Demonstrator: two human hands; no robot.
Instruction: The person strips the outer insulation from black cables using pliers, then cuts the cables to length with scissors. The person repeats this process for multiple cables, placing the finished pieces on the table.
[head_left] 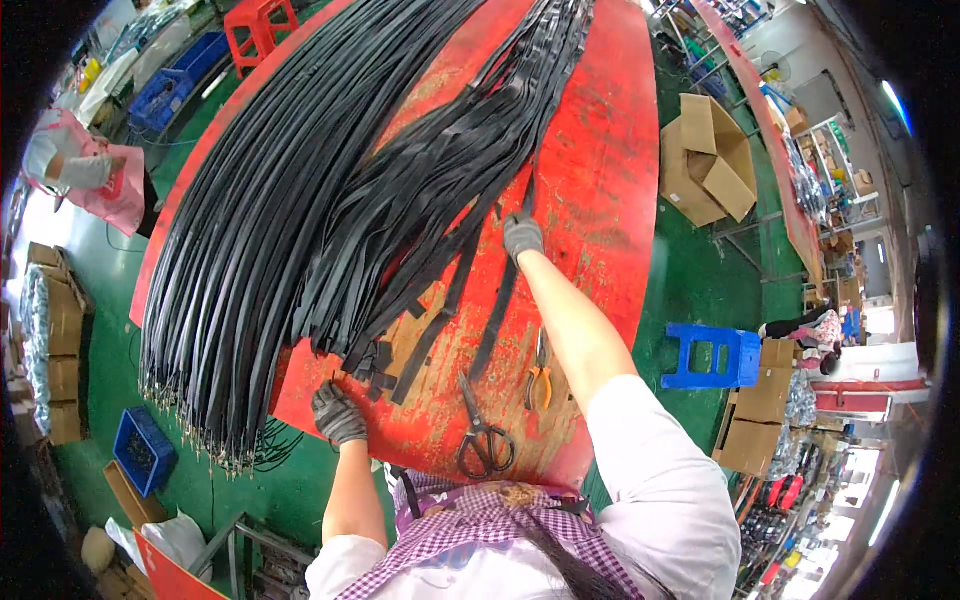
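The grey-gloved right hand [522,237] pinches one long flat black strap [497,320], which runs from the grip down across the worn red table [600,180]. The grey-gloved left hand [338,414] rests curled at the table's near edge, just below the loose strap ends; whether it holds anything cannot be told. Black-handled scissors [484,435] and orange-handled pliers [540,375] lie below the right grip.

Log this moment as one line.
left hand: gloved, at table edge | right hand: gripping black strap | scissors, pliers: idle

Straps [300,200] heaped on the counter [600,180], left; scissors [483,440] and seemingly pliers [540,375] at its near edge, right.
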